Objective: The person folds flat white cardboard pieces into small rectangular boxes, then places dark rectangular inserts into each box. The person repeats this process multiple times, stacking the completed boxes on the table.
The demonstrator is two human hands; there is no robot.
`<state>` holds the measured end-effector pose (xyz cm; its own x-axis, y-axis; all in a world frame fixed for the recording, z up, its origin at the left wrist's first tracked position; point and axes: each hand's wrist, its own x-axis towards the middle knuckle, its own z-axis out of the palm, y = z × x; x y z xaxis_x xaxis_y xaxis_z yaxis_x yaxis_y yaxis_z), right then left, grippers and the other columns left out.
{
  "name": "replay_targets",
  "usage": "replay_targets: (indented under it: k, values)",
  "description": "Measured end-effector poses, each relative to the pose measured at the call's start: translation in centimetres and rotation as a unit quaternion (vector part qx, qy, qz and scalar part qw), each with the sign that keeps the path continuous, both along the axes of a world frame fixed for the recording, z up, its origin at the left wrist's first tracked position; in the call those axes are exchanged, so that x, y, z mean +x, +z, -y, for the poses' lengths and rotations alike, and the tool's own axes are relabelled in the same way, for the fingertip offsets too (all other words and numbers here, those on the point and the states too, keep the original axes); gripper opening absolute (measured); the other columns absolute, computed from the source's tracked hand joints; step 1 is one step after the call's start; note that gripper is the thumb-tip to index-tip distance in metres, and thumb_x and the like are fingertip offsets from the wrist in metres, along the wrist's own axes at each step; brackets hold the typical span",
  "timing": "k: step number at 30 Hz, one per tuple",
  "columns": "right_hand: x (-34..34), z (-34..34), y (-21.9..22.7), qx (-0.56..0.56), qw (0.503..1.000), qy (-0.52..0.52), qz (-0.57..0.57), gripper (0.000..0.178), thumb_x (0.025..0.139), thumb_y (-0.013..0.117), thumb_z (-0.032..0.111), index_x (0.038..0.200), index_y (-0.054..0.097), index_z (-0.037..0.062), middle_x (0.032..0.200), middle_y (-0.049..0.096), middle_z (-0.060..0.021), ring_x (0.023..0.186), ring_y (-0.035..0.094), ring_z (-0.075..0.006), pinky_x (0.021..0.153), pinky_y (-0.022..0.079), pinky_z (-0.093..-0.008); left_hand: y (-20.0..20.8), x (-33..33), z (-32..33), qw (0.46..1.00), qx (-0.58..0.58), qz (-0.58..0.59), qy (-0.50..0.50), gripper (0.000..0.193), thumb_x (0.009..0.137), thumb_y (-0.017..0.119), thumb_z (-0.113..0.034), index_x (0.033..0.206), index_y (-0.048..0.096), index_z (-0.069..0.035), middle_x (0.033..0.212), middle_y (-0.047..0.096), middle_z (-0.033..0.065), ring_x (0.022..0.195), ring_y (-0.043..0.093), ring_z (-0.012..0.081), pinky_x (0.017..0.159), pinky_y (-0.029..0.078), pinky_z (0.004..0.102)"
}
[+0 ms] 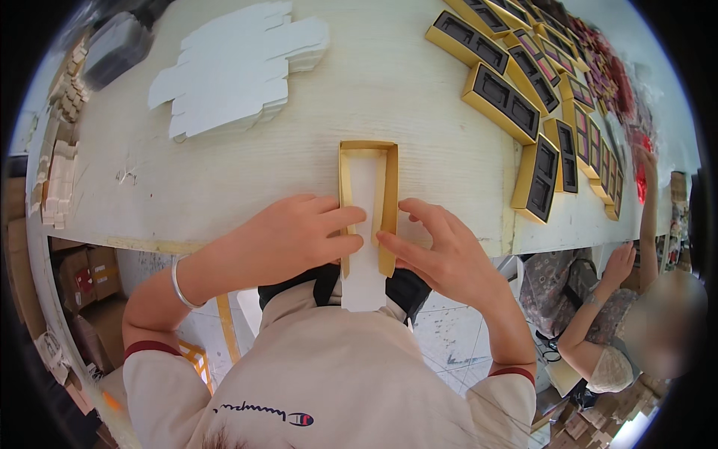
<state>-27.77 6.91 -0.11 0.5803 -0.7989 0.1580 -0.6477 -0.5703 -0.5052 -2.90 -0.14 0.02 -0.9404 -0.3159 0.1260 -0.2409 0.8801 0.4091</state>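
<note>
A long narrow gold box (367,150) lies on the pale wooden table (224,179), its near end hanging over the front edge. A white card insert (364,254) lies inside it and sticks out toward me. My left hand (295,232) presses the box's left wall and the insert with its fingertips. My right hand (437,251) holds the right wall, fingers pinching the gold side.
A stack of flat white die-cut cards (239,67) lies at the back left. Rows of gold boxes with black trays (523,105) fill the right of the table. A seated person (628,322) reaches up at the far right. Cardboard cartons (82,284) stand below left.
</note>
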Motion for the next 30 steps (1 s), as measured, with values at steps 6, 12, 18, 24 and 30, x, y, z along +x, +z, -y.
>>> replay_targets:
  k: [6, 12, 18, 24, 30]
  values:
    - [0.4, 0.6, -0.2, 0.041, 0.998, 0.015, 0.039, 0.033, 0.067, 0.078, 0.013, 0.096, 0.064, 0.0095, 0.100, 0.051, -0.0106, 0.088, 0.054, -0.0265, 0.077, 0.044, -0.0371, -1.7, 0.7, -0.1, 0.990, 0.095, -0.103, 0.022, 0.025, 0.060, 0.078, -0.010, 0.080, 0.062, -0.009, 0.111, 0.060, 0.0035, 0.081, 0.054, 0.0212, 0.069, 0.048, 0.0335]
    - [1.7, -0.1, -1.8, 0.023, 0.992, -0.050, 0.109, 0.020, 0.069, 0.074, 0.007, 0.082, 0.059, 0.0098, 0.084, 0.047, -0.0061, 0.077, 0.050, -0.0222, 0.067, 0.037, -0.0339, -1.9, -0.2, -1.6, 0.983, 0.109, -0.119, 0.081, 0.024, 0.063, 0.074, -0.003, 0.083, 0.063, -0.008, 0.102, 0.061, 0.0040, 0.074, 0.055, 0.0221, 0.063, 0.045, 0.0337]
    - [2.8, -0.4, -1.9, -0.001, 0.997, -0.055, 0.057, 0.016, 0.072, 0.069, 0.002, 0.079, 0.056, 0.0082, 0.073, 0.043, -0.0043, 0.068, 0.048, -0.0201, 0.064, 0.034, -0.0330, -2.6, -1.9, -4.2, 0.951, 0.151, -0.180, 0.200, 0.018, 0.074, 0.069, -0.003, 0.090, 0.063, -0.009, 0.086, 0.060, 0.0033, 0.067, 0.057, 0.0227, 0.060, 0.045, 0.0333]
    - [2.4, -0.6, -1.6, 0.024, 0.998, -0.042, 0.032, 0.015, 0.075, 0.068, 0.002, 0.085, 0.059, 0.0071, 0.077, 0.047, -0.0055, 0.071, 0.050, -0.0216, 0.066, 0.037, -0.0333, -3.6, -2.0, -4.1, 0.940, 0.178, -0.221, 0.191, 0.015, 0.072, 0.072, 0.002, 0.084, 0.067, -0.005, 0.081, 0.061, 0.0066, 0.062, 0.058, 0.0213, 0.052, 0.044, 0.0310]
    - [1.0, -2.3, -0.8, -0.075, 0.995, -0.062, 0.006, 0.038, 0.076, 0.068, 0.006, 0.114, 0.062, 0.0087, 0.103, 0.058, -0.0074, 0.090, 0.058, -0.0227, 0.077, 0.045, -0.0337, -3.0, -1.8, -3.9, 0.938, 0.216, -0.194, 0.188, 0.014, 0.070, 0.073, 0.003, 0.081, 0.069, -0.005, 0.074, 0.057, 0.0051, 0.056, 0.054, 0.0195, 0.048, 0.041, 0.0295]
